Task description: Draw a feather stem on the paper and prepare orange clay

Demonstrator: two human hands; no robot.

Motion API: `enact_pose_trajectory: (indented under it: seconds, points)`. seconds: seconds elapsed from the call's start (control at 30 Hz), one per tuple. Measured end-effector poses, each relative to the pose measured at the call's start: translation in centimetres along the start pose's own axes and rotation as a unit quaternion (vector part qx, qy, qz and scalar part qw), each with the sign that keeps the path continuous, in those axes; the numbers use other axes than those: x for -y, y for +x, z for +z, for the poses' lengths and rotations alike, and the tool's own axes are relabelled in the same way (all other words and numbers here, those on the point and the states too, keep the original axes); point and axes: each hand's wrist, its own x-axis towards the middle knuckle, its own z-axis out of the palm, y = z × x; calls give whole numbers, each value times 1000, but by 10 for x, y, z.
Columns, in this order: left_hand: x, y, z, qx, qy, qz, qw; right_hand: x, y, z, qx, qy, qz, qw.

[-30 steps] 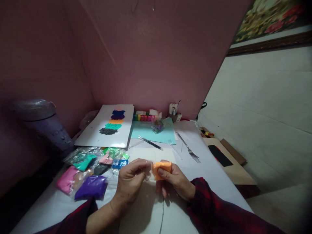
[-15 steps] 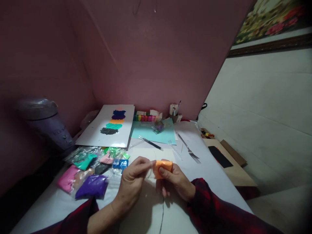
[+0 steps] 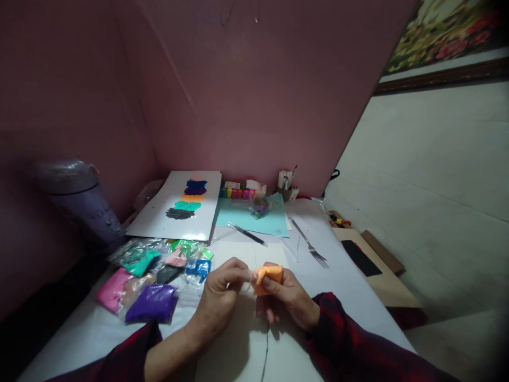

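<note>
My right hand [image 3: 289, 300] is closed round a lump of orange clay [image 3: 267, 276] in its clear plastic wrap, held just above a white sheet of paper [image 3: 246, 339]. My left hand [image 3: 220, 295] pinches the edge of the clear wrap at the lump's left side. Both hands meet over the near middle of the table. Left of them lie several bags of coloured clay [image 3: 153, 276]: pink, purple, teal, green, blue and dark grey.
A white board with clay colour swatches [image 3: 181, 207] lies at the back left, a teal sheet [image 3: 246, 215] beside it with a black pen [image 3: 247, 234]. Two forks [image 3: 308, 245] lie right of centre. A cardboard piece [image 3: 374, 265] sits at the right edge, a purple bin [image 3: 75, 204] at the left.
The orange lump has been squeezed smaller in my right hand, and my left fingers have closed in tighter on the wrap at its edge. The view has shifted slightly.
</note>
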Motion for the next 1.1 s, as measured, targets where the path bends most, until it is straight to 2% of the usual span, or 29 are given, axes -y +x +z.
enact_pose_trajectory:
  seconds: [0.23,0.57,0.73,0.97,1.1]
  points:
    - [-4,-1,0,-34,19,5,999,0,1,0,-18,26,-2,999]
    - [-5,-2,0,35,81,-1,996,-1,3,-1,-21,22,2,1000]
    - [-4,-1,0,47,58,-22,997,0,1,0,-22,15,-7,1000]
    - [-3,1,-1,-3,-7,-44,999,2,0,1,-34,12,16,999]
    - [0,1,-2,25,-69,-128,989,0,2,-1,-7,42,29,999]
